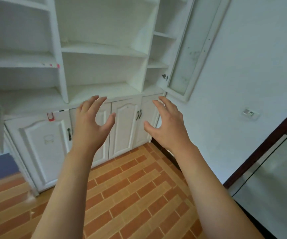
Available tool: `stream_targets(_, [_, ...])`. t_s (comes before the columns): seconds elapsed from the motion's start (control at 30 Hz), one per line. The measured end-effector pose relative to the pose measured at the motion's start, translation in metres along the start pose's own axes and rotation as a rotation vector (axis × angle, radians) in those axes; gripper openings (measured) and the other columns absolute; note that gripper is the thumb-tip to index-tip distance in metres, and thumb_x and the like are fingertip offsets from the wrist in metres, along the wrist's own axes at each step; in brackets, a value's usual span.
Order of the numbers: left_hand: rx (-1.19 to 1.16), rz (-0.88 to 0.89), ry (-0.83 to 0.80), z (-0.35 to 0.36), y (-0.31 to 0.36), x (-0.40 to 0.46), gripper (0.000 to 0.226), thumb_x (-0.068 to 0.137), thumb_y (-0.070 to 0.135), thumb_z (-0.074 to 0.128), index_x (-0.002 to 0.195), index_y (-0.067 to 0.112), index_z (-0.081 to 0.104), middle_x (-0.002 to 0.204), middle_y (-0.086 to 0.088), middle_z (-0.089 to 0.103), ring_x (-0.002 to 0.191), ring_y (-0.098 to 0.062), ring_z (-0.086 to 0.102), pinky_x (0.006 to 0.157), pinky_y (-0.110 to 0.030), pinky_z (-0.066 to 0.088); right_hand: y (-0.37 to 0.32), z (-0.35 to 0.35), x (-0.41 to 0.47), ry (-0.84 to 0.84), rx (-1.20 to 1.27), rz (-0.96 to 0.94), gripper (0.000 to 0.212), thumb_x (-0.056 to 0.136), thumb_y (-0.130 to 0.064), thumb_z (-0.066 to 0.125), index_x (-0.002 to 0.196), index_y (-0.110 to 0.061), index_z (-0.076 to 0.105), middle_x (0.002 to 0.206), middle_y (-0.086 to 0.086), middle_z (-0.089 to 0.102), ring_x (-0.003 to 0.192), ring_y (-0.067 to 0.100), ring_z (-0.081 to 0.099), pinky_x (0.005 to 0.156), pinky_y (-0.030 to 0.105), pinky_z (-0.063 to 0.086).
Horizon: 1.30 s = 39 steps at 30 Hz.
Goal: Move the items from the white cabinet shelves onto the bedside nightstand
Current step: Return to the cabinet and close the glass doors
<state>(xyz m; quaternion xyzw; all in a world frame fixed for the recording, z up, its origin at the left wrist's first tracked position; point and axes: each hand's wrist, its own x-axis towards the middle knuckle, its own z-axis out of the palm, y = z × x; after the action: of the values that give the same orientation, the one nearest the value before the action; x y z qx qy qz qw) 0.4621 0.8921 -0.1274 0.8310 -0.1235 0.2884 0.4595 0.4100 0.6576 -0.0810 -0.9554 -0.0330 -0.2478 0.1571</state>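
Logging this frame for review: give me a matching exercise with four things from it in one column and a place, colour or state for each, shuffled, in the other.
Things:
1. left hand
2. glass cabinet door
3. red clip
4. floor

Descriptions:
A. swung open at the right of the shelves
B. orange-brown tiles
C. raised, fingers spread, holding nothing
D. on the counter edge above the lower left door

Pairs: 1-C, 2-A, 3-D, 4-B

White cabinet [103, 69], orange brick-patterned floor [130, 195]
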Motion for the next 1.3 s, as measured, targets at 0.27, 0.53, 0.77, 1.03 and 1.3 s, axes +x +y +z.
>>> stream_targets(0.27, [0.061,0.06,0.078,-0.045,-0.074,0.099,0.057,0.095,0.041,0.07,0.148,0.029,0.054,0.155,0.005,0.048,0.146,-0.02,0.037,0.121,-0.047,0.035,-0.068,0.048,0.11,0.035,0.051,-0.107,0.071,0.095,-0.053,0.063,0.157,-0.027,0.04,0.168,-0.006,0.027,0.155,0.015,0.022,0.125,0.042,0.02])
stream_targets(0.53, [0.195,0.129,0.199,-0.112,-0.122,0.157,0.061,0.093,0.046,0.064,0.15,0.027,0.052,0.154,0.005,0.049,0.143,-0.025,0.038,0.12,-0.047,0.035,-0.141,0.089,0.187,0.021,0.114,-0.294,0.071,0.093,-0.053,0.063,0.156,-0.026,0.042,0.168,-0.005,0.028,0.155,0.018,0.025,0.126,0.046,0.024])
stream_targets(0.77, [0.417,0.153,0.316,-0.187,-0.14,0.178,0.071,0.091,0.046,0.063,0.155,0.02,0.045,0.153,0.0,0.048,0.145,-0.024,0.04,0.12,-0.049,0.037,-0.214,0.122,0.245,0.033,0.229,-0.522,0.072,0.09,-0.056,0.058,0.154,-0.026,0.044,0.167,-0.003,0.031,0.153,0.021,0.029,0.124,0.049,0.028])
stream_targets(1.03, [0.73,0.135,0.496,-0.257,-0.157,0.204,0.079,0.09,0.048,0.063,0.158,0.014,0.039,0.154,-0.006,0.047,0.142,-0.029,0.043,0.121,-0.046,0.035,-0.301,0.145,0.306,0.043,0.351,-0.856,0.072,0.094,-0.057,0.057,0.157,-0.027,0.039,0.168,-0.003,0.029,0.155,0.021,0.028,0.123,0.052,0.027])
stream_targets(1.3, [0.945,0.023,0.552,-0.266,-0.192,0.23,0.091,0.091,0.054,0.063,0.165,0.018,0.025,0.167,-0.002,0.032,0.15,-0.025,0.035,0.124,-0.039,0.027,-0.333,0.155,0.378,0.078,0.44,-1.071,0.072,0.094,-0.056,0.057,0.158,-0.028,0.039,0.169,-0.004,0.028,0.155,0.021,0.027,0.124,0.047,0.025])
